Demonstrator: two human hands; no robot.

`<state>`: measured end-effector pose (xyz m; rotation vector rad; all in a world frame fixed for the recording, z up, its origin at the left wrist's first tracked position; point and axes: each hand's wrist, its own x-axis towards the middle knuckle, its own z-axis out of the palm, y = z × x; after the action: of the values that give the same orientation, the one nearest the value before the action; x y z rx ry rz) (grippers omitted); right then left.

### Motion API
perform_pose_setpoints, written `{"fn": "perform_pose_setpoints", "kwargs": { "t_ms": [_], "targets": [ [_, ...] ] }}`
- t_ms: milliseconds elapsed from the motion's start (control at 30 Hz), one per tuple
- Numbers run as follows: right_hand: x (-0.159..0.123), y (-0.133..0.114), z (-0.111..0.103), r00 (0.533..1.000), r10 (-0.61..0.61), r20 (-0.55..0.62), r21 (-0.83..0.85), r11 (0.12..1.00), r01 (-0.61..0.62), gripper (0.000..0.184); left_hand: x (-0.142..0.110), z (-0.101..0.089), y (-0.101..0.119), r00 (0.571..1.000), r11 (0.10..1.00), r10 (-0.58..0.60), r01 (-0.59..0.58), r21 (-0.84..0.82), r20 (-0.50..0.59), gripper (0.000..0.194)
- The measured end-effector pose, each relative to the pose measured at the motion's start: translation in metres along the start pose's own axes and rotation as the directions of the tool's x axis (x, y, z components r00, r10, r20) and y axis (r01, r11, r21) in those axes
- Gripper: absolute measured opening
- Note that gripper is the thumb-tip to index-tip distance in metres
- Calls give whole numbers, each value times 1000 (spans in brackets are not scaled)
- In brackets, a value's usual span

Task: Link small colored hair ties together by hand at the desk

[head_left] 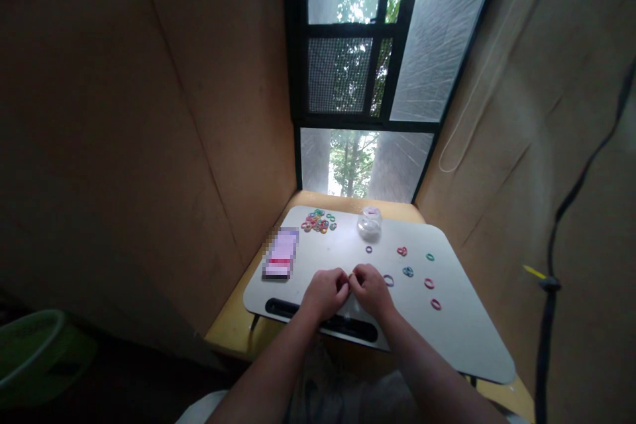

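Above the near part of a white lap table (pixel 342 255), my left hand (pixel 326 291) and my right hand (pixel 370 288) meet at the fingertips. Both are closed in a pinch, and whatever they hold is too small or too hidden to make out. A pale purple ring (pixel 388 281) that looks like a hair tie lies beside my right hand. A smaller purple ring (pixel 368 250) is just beyond my hands. Farther right are a red cluster of rings (pixel 402 252), a blue-grey cluster (pixel 408 271), a green ring (pixel 430 257) and two red rings (pixel 429 283).
A pile of colourful rings (pixel 318 222) lies at the table's back left, near a blurred pink-purple rectangle (pixel 281 253). A clear jar (pixel 370 224) stands at the back. Along the front edge runs a black slot (pixel 350 327). A green basket (pixel 44 358) sits low at left.
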<state>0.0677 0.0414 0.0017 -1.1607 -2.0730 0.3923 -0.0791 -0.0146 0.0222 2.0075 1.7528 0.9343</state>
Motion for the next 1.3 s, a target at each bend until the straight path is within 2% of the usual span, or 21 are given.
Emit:
{"fn": "perform_pose_setpoints", "kwargs": {
  "t_ms": [367,600,933,1300],
  "targets": [
    [-3,1,0,1000,2,-8,17,1000,-2,17,-1,1,-2,998,998,56,-56,-2,-16,12],
    [-1,1,-2,1000,8,6,66,998,-8,15,3,1,0,998,998,59,-59,15,14,12],
    [10,4,-5,997,61,56,86,994,-66,16,14,5,-1,998,1000,14,-14,-6,67,11],
    [6,4,-2,999,42,27,68,997,-44,15,9,2,3,1000,1000,12,-12,-1,28,14]
  ]
}}
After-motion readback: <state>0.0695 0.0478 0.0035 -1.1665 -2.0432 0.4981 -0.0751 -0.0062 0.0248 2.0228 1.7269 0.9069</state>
